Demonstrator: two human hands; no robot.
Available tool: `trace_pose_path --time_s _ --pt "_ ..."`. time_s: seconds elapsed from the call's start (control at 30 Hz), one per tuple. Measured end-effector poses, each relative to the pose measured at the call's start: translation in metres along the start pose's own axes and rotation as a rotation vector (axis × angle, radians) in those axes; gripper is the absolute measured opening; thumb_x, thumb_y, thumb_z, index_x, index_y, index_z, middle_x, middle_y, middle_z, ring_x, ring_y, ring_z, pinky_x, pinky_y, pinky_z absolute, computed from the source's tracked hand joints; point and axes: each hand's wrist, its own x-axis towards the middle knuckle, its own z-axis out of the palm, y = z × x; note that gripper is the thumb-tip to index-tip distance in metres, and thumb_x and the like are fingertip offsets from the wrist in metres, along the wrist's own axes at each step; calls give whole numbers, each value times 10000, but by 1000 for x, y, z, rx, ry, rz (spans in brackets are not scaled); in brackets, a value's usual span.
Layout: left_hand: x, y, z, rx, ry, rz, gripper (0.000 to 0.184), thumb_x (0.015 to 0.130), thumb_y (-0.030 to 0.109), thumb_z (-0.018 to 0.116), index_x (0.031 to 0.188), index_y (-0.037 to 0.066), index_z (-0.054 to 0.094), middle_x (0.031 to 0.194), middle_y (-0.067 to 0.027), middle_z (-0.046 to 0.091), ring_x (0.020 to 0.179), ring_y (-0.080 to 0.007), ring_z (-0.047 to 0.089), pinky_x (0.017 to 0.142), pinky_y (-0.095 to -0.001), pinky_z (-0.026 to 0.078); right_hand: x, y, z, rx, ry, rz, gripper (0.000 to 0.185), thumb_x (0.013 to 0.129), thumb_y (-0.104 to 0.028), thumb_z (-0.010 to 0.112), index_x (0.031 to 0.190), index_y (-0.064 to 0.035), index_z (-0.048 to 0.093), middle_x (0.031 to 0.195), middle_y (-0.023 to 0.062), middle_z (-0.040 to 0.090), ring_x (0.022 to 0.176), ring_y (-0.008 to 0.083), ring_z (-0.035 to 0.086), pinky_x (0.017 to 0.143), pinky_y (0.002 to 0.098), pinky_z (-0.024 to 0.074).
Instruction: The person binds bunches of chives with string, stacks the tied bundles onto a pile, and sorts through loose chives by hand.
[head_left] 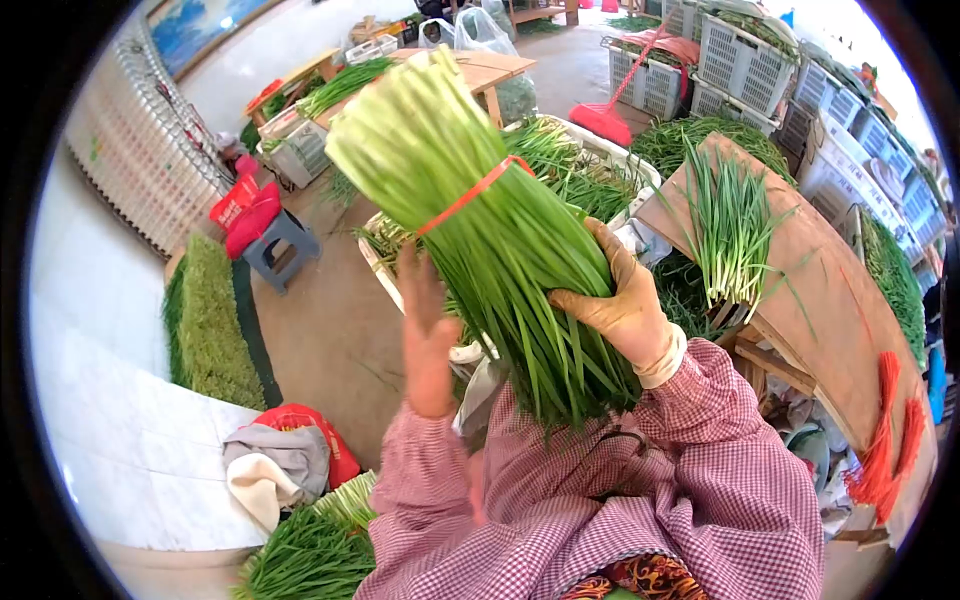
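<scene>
Counts: 1 bundle, 1 red band around it, 1 left hand, 1 right hand.
Right of bundle: 1 board, 1 leafy pile. Left: 1 stool.

Small blue characters run along the upper edge of a white crate, beyond the far edge of the brown table — too small and slanted to be read with certainty.

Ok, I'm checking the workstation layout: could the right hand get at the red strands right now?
Probably not yet: the right hand is gripping the chive bundle. Once freed, it likely could; the red strands lie uncovered on the wooden board on that side.
</scene>
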Motion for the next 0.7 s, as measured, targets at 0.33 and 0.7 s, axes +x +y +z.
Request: trace_pose_path --time_s 0.33,0.7 --pt "8 -31 56 -784 260 -90 678 876 603 286 1315 89 338 1270 -79 444 1114 -238 467 938 -370 395 -23 -27 15 -924 -151 -362 738 632 -256 708 1292 -167 392 1092 131 507 972 286 509 799 367 415" --pt "66 -116 -6 -737 246 -333 674 882 600 260 1300 82 363 1266 -111 444 1107 -239 473 929 -378 410 -121 58 -113 -863 -875 536 365 773 -245 631 1118 -132 588 1000 114 626 859 257 617 765 332 491"
